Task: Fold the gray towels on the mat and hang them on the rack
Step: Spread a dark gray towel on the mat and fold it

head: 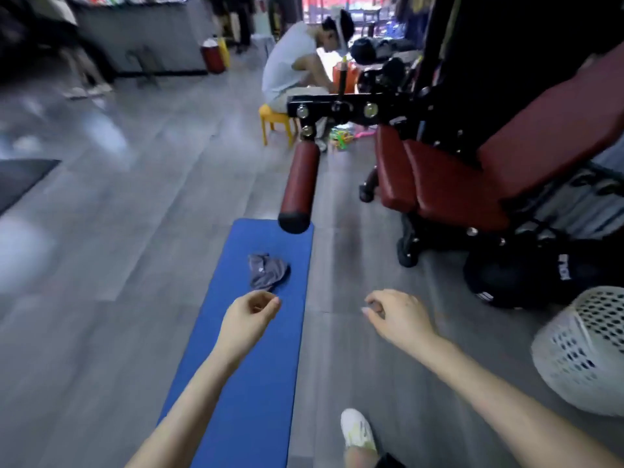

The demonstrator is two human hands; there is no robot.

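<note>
The crumpled gray towel point(268, 270) lies on the far half of the blue mat point(250, 383), just beyond your left grip point(251, 312), which hangs loosely curled and empty. Your right grip point(395, 315), also slack and empty, hovers over the floor point(337, 352) right of the mat, farther off. Open mat lies nearer you; a red roller point(299, 187) overhangs its far end.

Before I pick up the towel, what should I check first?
1. Gray towel on the blue mat: ok, it lies there.
2. Towel folded: not ok, it is crumpled.
3. Left hand free: ok, holds nothing, just short of the towel.
4. Right hand free: ok, holds nothing, above the floor.
5. Where to hang it: cannot tell from here.
</note>
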